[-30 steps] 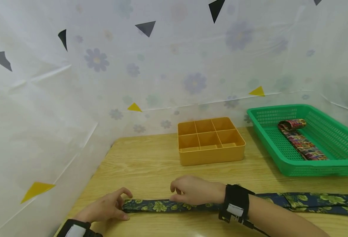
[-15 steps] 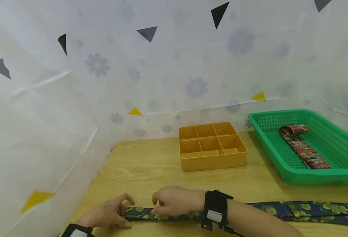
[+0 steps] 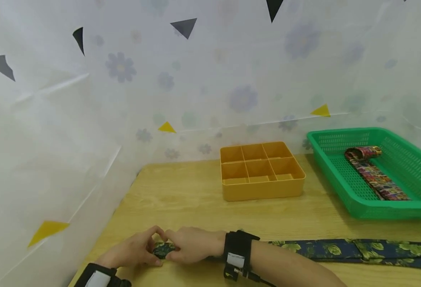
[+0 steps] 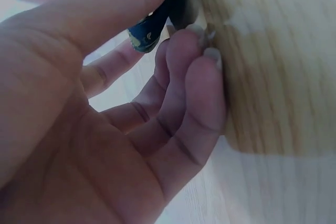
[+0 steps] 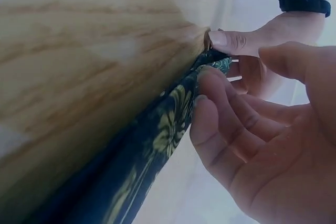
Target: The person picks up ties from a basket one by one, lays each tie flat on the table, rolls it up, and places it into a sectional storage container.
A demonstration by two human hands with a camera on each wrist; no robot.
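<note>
Two hands meet at the table's (image 3: 181, 199) near left corner: the left hand (image 3: 133, 251) and right hand (image 3: 192, 245) both pinch the rolled end of the tie (image 3: 339, 249), which stretches flat rightward.

Hands: two, left hand (image 3: 131, 252) and right hand (image 3: 192, 245)
Ties: two, floral tie (image 3: 339, 249), patterned tie (image 3: 376, 179)
Baskets: one, green basket (image 3: 339, 187)
Boxes: one, yellow box (image 3: 262, 191), six compartments
</note>
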